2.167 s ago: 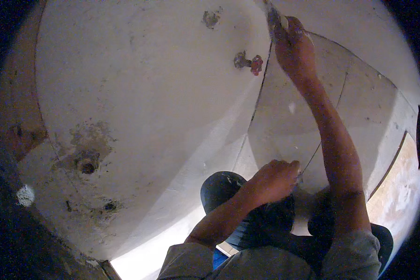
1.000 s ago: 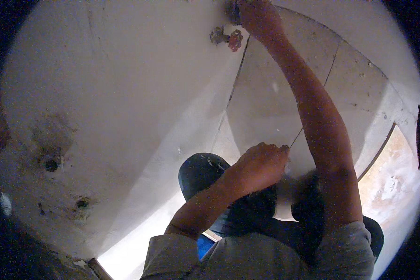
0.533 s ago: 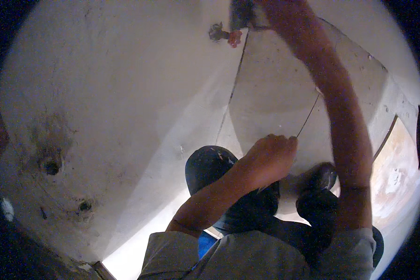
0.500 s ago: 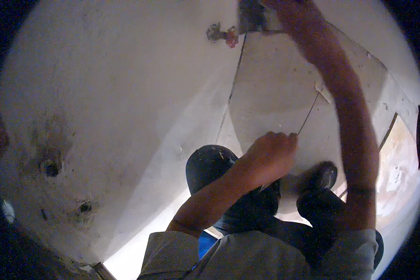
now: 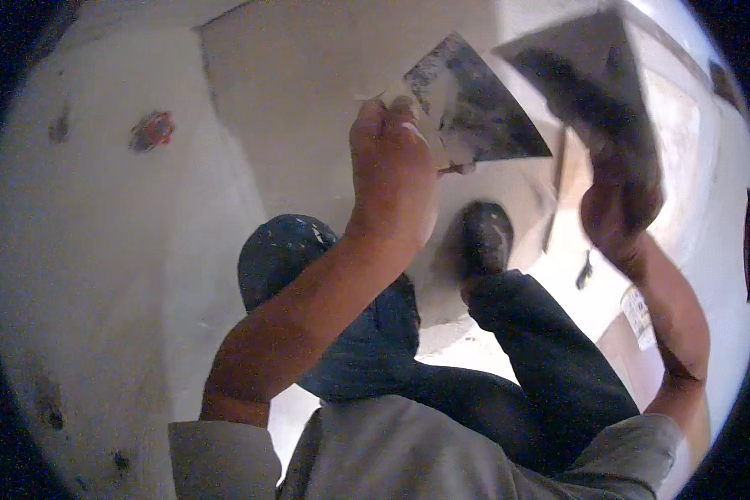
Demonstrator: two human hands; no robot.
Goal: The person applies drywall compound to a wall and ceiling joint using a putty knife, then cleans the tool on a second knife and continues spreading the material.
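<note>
My left hand is closed around a wide putty knife, its flat metal blade smeared with pale filler and dark patches. The blade points up and to the right. On the right, my right hand grips a second wide putty knife, blurred by motion, with its broad dark blade raised. A narrow gap separates the two blades. The handles are mostly hidden in my fingers. Behind my left hand and its blade is a pale, plastered-looking surface.
A red fitting juts from the wall at left; dark holes mark it lower down. My bent knee and dark shoe are below the blades. A small dark object and a white printed item lie at right.
My right hand has come down from the upper wall to the right, bringing its knife beside the other. My left hand has turned its blade from edge-on to flat. The view has swung right.
</note>
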